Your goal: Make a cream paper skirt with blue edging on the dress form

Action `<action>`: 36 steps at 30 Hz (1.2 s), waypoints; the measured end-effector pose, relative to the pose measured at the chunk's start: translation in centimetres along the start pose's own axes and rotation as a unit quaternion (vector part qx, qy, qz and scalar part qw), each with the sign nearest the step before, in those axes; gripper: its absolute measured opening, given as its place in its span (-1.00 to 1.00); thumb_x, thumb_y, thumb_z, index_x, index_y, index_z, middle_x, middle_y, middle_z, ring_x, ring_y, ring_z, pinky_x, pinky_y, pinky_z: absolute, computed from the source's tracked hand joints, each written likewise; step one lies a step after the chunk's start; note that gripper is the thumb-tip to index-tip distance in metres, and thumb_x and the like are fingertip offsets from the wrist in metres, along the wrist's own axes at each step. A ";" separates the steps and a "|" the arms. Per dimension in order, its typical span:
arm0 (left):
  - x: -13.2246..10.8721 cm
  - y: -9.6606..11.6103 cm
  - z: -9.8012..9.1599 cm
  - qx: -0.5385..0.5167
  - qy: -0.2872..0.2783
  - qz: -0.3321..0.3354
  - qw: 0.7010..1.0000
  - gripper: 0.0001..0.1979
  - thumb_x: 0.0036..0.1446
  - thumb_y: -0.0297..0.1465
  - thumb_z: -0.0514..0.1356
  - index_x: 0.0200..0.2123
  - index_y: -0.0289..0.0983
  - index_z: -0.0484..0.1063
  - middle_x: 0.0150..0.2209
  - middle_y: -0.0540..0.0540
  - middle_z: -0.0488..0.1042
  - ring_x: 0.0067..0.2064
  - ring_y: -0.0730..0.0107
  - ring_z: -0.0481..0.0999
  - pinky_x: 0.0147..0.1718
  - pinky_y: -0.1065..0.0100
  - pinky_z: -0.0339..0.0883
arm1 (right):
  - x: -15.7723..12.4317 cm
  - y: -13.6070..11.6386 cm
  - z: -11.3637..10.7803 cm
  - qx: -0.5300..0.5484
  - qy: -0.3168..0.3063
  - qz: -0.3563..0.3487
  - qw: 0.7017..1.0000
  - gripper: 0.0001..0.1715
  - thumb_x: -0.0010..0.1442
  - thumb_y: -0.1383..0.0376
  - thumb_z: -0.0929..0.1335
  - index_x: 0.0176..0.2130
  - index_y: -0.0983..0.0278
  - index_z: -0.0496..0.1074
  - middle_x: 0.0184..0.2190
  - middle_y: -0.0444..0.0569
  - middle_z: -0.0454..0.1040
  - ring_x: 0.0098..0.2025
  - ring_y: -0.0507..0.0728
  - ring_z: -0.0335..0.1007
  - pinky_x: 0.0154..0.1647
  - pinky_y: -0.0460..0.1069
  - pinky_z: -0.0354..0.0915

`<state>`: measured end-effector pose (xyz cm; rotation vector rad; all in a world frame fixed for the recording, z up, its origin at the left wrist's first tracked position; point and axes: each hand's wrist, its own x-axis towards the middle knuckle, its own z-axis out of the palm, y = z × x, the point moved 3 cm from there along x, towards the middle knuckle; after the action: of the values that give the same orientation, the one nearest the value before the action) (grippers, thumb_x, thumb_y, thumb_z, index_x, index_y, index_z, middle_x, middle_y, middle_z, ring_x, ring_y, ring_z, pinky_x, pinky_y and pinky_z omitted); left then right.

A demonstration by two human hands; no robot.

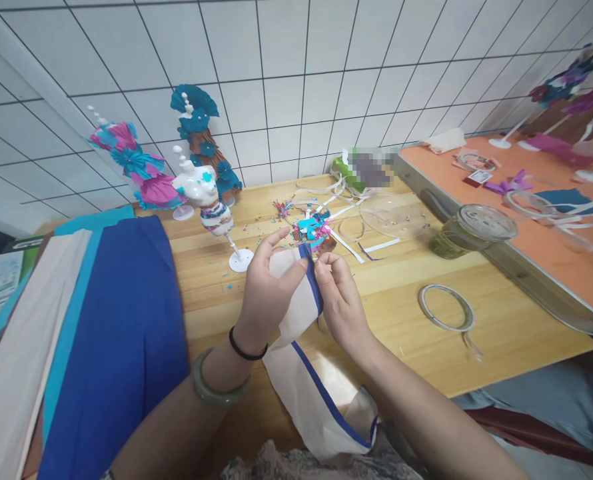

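Note:
Both my hands are on a long strip of white crepe-like paper (pixel 296 397) with a dark blue border along one edge. My left hand (pixel 266 290) is closed on the upper end of the strip, its thumb pressed on the white part near the blue border. Close beside it, my right hand (pixel 344 303) pinches the blue edge between thumb and bent fingers. From my hands the paper hangs down and curls over toward my lap. Just beyond the fingertips lies a heap of coloured paper scraps (pixel 309 228).
A small white mannequin (pixel 201 187) stands ahead on the left, near two mannequins in paper dresses (pixel 151 177). Folded blue paper (pixel 121 333) lies at left. To the right are a tape roll (pixel 422 301), a lidded jar (pixel 449 243) and an orange-topped table (pixel 541 260).

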<state>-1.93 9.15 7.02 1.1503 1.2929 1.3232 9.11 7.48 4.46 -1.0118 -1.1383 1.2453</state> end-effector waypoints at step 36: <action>0.7 0.0 -0.5 -0.076 -0.101 -0.083 0.988 -0.38 -0.10 -0.38 0.33 0.08 -0.22 0.27 -0.27 -0.08 0.52 -0.29 0.32 0.52 -0.24 0.25 0.41 | 5.1 -1.1 -8.8 -0.225 0.074 0.056 0.970 -0.26 -0.09 0.00 0.46 -0.01 0.31 0.28 -0.47 -0.07 0.48 -0.57 0.00 0.24 -0.58 -0.09 0.10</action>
<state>-2.54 9.82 7.07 1.0177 1.0960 1.1317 17.89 12.81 4.51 -1.5007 -1.2894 0.9958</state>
